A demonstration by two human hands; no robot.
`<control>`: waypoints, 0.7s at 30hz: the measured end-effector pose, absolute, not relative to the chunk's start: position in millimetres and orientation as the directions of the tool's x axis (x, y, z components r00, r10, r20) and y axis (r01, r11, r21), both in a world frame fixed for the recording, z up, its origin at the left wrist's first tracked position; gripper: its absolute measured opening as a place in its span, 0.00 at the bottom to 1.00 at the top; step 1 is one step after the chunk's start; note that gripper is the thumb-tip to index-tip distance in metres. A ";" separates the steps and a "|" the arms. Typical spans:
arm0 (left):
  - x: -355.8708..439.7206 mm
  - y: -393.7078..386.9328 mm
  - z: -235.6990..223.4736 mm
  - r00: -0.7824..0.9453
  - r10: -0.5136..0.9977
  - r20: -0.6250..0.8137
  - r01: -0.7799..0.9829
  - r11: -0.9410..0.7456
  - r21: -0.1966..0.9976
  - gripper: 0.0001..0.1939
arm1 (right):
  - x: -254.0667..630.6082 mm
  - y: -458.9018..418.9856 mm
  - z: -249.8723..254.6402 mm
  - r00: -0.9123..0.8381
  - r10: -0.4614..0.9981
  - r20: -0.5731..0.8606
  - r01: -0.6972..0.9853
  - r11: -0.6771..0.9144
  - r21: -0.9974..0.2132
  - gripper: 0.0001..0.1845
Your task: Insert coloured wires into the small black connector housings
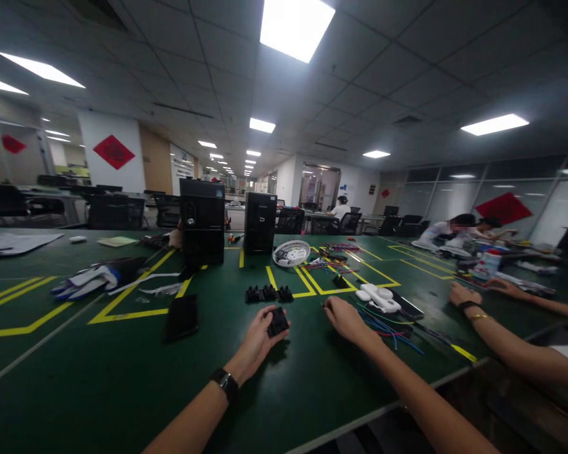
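Note:
My left hand is closed around a small black square plastic part, held just above the green table. To its right, my right hand has its fingers curled together in a pinch. Whatever sits between those fingertips is too small to make out. Beyond both hands stands a row of several small black plastic parts. One more black part lies farther back on the right. Coloured wires are spread beside my right hand.
A black flat case lies left. Behind stand two tall black boxes and a white round basket. A white device rests on the right, near a co-worker's arms. Gloves lie far left.

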State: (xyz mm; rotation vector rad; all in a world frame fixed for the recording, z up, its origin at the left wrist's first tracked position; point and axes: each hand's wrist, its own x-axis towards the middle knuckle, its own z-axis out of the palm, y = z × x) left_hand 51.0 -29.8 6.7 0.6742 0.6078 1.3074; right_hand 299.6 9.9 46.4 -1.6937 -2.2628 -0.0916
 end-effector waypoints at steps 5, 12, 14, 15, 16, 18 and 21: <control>49.9 -21.4 5.9 0.055 0.999 -0.001 -0.719 0.040 0.694 0.09 | 239.5 1.4 49.8 -0.253 0.902 0.349 0.633 0.427 -0.646 0.10; 38.8 -14.3 3.1 -0.063 0.998 0.003 -0.740 -0.049 0.671 0.11 | 173.3 -1.3 2.5 -0.338 0.934 0.112 0.223 0.195 -0.955 0.17; 38.7 -14.8 3.3 -0.054 0.999 0.003 -0.714 -0.041 0.699 0.12 | 174.6 2.0 -2.2 -0.320 0.940 0.115 0.188 0.182 -0.965 0.18; 39.6 -15.4 3.5 -0.046 0.999 0.008 -0.698 -0.038 0.715 0.12 | 176.6 3.3 -2.6 -0.307 0.945 0.111 0.173 0.171 -0.970 0.19; 40.9 -16.1 3.6 -0.034 0.999 0.014 -0.683 -0.034 0.729 0.12 | 178.6 4.2 -2.2 -0.293 0.950 0.108 0.162 0.161 -0.974 0.19; 44.0 -18.2 4.1 -0.005 1.000 0.022 -0.664 -0.020 0.747 0.13 | 181.4 4.6 -0.6 -0.268 0.957 0.112 0.150 0.156 -0.976 0.20; 47.6 -21.9 5.1 0.024 0.999 0.021 -0.649 -0.001 0.761 0.13 | 181.1 2.6 0.6 -0.249 0.960 0.126 0.129 0.162 -0.978 0.20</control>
